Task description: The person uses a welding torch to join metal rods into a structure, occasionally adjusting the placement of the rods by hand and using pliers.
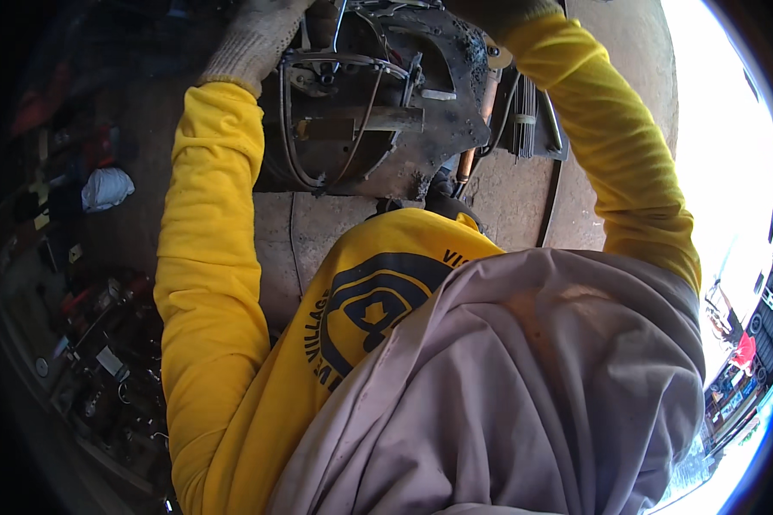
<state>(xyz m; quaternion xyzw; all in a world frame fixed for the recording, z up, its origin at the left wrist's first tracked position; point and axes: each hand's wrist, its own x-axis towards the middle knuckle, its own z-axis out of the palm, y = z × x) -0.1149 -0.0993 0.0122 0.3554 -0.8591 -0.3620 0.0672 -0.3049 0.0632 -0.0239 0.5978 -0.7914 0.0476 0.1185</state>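
Observation:
At the top edge, my left hand, in a pale knitted glove, is beside a round frame of bent metal strips. Its fingers run into shadow and out of the picture, so its grip is hidden. A thin shiny rod stands close to the glove, above the frame. My right hand, in a dark glove, is at the top edge on the right, near a dark, rough-edged metal plate. Its fingers are not visible either. The round frame rests on or against this plate; I cannot tell which.
Right of the plate are a copper-coloured tube, a black cable and a bundle of thin rods. A white cloth-like lump and dark clutter lie at the left. A grey cloth drapes over my yellow top.

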